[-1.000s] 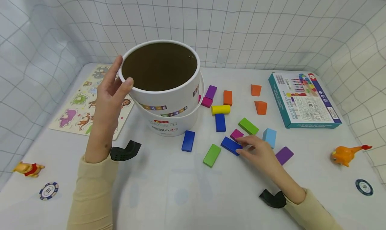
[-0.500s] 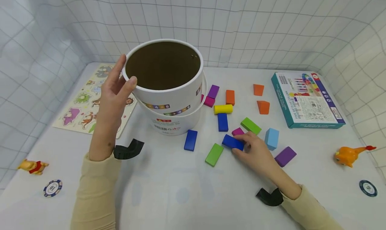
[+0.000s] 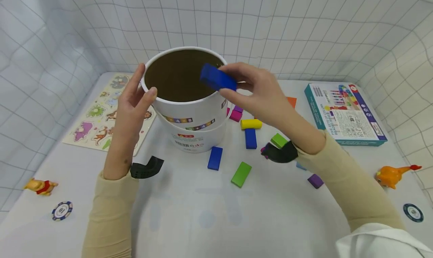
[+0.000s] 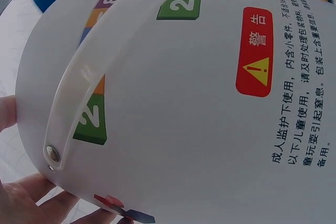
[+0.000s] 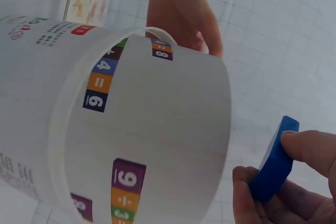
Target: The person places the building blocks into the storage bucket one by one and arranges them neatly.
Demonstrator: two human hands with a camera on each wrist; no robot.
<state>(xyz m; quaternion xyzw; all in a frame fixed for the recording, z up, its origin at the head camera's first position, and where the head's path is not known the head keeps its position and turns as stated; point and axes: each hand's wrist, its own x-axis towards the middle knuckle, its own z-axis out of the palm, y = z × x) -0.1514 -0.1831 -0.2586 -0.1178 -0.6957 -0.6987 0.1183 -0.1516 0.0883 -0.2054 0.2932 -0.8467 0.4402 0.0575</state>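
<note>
Near the left edge of the white table (image 3: 189,224), a spot is being shared by a yellow toy (image 3: 40,186) and a round chip (image 3: 62,211). The back left corner is being covered by an animal board (image 3: 92,121). Left of the table's middle, a big white bucket (image 3: 199,109) is being held near its top by the left hand (image 3: 130,104), with the thumb and fingers bent round its side. Just beside the bucket's bottom, a place is being taken by a blue brick (image 3: 215,158). High above the table, by the right side of the bucket's rim, a blue block (image 3: 216,77) is being pinched by the right hand (image 3: 255,91), thumb against fingers. In the right wrist view, a gap is being left between block and bucket. A green brick (image 3: 241,174) and a yellow tube (image 3: 251,124) are being held up by the table. Some pieces are being partly hidden by the right arm (image 3: 297,130). Space near the back right corner is being filled by a flat box (image 3: 346,113), and the right edge is being shared by an orange toy (image 3: 387,176) and a dark chip (image 3: 413,213).
</note>
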